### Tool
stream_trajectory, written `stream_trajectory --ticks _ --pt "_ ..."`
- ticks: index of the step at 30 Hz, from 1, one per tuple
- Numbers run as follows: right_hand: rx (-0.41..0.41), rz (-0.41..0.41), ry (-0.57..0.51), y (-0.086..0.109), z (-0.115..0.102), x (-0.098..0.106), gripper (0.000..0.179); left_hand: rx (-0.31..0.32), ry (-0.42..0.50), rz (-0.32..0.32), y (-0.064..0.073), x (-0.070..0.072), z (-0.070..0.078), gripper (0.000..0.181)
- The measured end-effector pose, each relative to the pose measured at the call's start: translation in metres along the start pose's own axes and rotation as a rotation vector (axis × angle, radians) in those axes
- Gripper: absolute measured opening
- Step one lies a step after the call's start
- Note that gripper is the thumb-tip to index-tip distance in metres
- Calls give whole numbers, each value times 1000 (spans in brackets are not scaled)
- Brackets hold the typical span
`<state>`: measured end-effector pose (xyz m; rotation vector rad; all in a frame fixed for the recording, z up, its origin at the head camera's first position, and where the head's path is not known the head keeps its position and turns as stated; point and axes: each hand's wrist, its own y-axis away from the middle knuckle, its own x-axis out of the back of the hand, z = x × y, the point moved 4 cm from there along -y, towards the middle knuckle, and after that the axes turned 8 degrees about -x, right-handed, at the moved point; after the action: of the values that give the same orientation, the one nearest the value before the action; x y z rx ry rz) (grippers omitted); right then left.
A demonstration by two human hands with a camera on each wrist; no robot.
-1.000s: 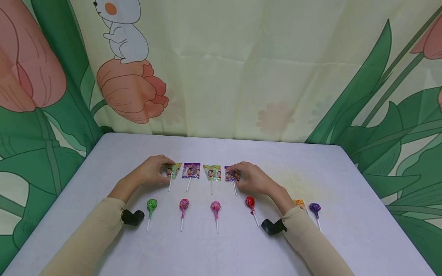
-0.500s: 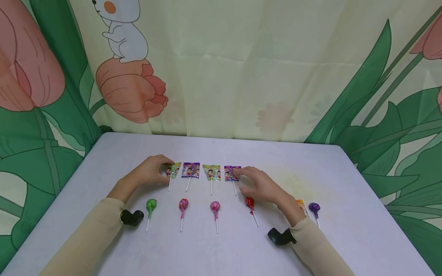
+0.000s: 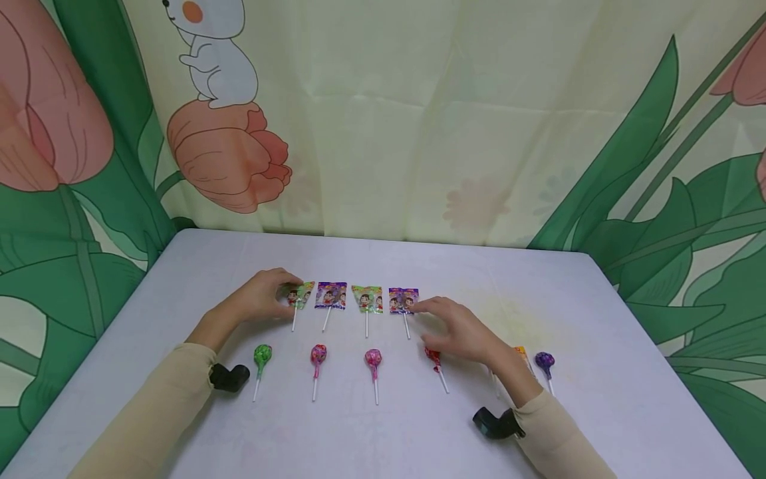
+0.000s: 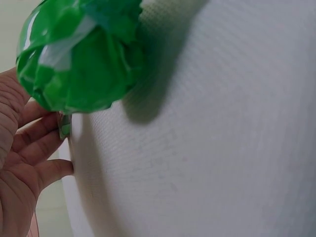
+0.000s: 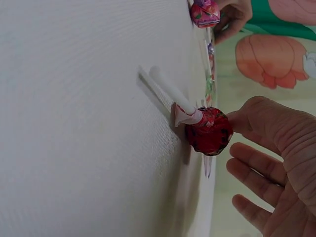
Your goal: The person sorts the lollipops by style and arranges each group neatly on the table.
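1. Your right hand (image 3: 463,330), fingers spread, has its thumb at the red lollipop (image 3: 433,359); contact unclear.
2. Beyond it, slightly left, lies a purple packet (image 3: 401,300).
3. Well left of the red lollipop, your spread left hand (image 3: 262,297) touches a green packet (image 3: 302,294).

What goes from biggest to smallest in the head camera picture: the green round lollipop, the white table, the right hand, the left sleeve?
1. White table
2. Left sleeve
3. Right hand
4. Green round lollipop

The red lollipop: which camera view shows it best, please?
The right wrist view: the red lollipop appears large, with nothing in front. The head view shows it small, partly covered by the right hand; the left wrist view misses it.
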<state>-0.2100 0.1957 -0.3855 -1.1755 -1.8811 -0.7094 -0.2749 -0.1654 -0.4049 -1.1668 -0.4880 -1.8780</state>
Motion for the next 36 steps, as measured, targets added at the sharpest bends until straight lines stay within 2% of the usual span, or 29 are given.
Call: stream_trajectory --ticks 9,18,36 --pt "47 58 17 12 6 8 51 1 -12 -3 0 1 1 56" --pt "42 90 10 24 15 12 47 -7 -9 -2 0 1 2 56" --pt "-43 143 -3 50 37 25 48 30 -10 -18 0 1 1 57"
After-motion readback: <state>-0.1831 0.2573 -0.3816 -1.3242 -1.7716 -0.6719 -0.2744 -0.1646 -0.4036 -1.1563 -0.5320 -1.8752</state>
